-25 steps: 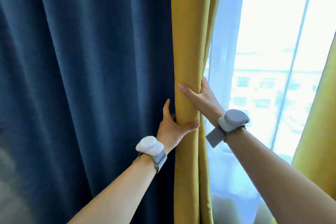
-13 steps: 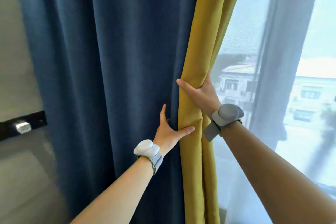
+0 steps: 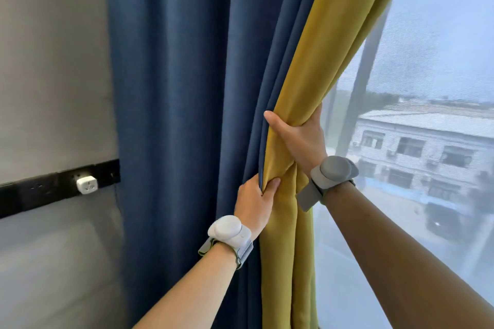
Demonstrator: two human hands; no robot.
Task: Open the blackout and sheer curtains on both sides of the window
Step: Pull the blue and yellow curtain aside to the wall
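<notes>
The blackout curtain is dark blue (image 3: 173, 115) with a mustard-yellow edge panel (image 3: 328, 56), gathered at the window's left side. My right hand (image 3: 299, 139) is wrapped around the yellow panel, thumb across its front, fingers behind it. Just below, my left hand (image 3: 254, 203) pinches the seam where blue meets yellow. Both wrists wear grey bands. Right of the yellow panel the window (image 3: 427, 88) shows through a fine hazy layer; I cannot tell whether it is the sheer curtain or a screen.
A grey wall (image 3: 53, 61) stands left of the curtain, with a black socket strip (image 3: 32, 195) holding a white plug adapter (image 3: 87, 185). A dark vertical window bar (image 3: 361, 83) runs behind the yellow panel. Buildings lie outside.
Both hands have carried the bunched curtain leftward toward the wall. The blue folds are packed tighter, more window is uncovered on the right, and the socket strip has come into view.
</notes>
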